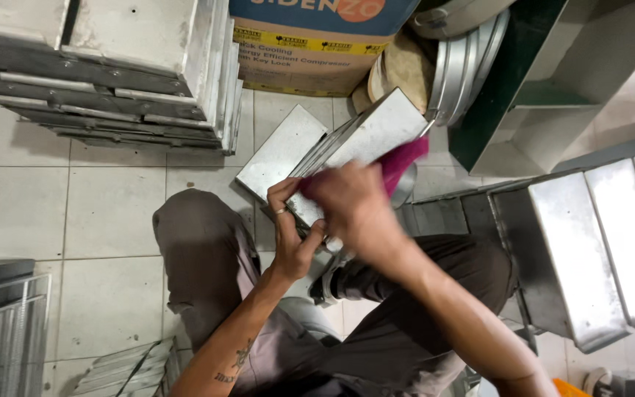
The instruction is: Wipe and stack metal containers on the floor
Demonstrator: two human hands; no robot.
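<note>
I sit on a tiled floor with my knees drawn up. My left hand (293, 235) grips the near edge of a flat rectangular metal tray (376, 132) that is tilted up over my lap. A ring shows on one finger. My right hand (354, 209) is blurred with motion and presses a magenta cloth (404, 162) against the tray's surface. A second metal tray (281, 151) lies flat on the floor just behind the held one.
A tall stack of metal trays (112, 81) fills the upper left. A cardboard box (310, 51) stands at the back, with round metal pans (464, 59) beside it. More long metal trays (597, 235) lie at right. A wire rack (1, 323) sits at lower left.
</note>
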